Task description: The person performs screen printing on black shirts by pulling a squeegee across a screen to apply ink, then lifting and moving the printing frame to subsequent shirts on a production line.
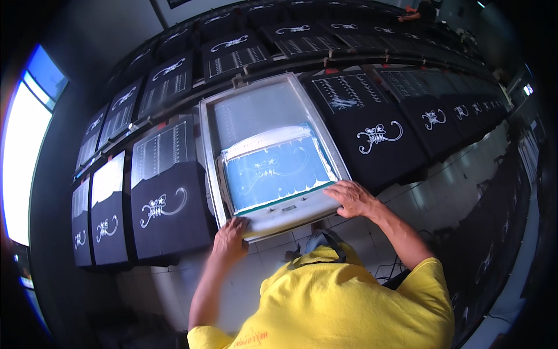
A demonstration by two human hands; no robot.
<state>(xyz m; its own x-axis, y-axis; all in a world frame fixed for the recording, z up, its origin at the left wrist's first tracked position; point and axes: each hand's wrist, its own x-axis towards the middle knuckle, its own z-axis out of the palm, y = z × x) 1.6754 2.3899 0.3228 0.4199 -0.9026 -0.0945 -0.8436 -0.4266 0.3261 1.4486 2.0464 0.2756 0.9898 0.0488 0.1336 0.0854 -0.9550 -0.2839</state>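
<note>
A screen-printing frame (pixel 210 145) with a pale metal rim lies in front of me over one of the boards. Its mesh has a blue stencil area (pixel 273 181) with a faint scroll design, edged by white ink (pixel 264 139). Across the near end of the frame rests a wide pale squeegee (pixel 290 213) with a green blade along its far edge. My left hand (pixel 231 238) is closed round the squeegee's left end. At the other end, my right hand (pixel 352 199) grips it with bent fingers over the top. The fingers' undersides are hidden.
Black garments on boards stand left (pixel 164 203) and right (pixel 378 131) of the frame, printed with white scrolls. A rail (pixel 174 107) runs behind, with more rows of garments beyond. Another person's arm (pixel 410 15) shows at the far right. Cables (pixel 390 269) lie near the tiled floor.
</note>
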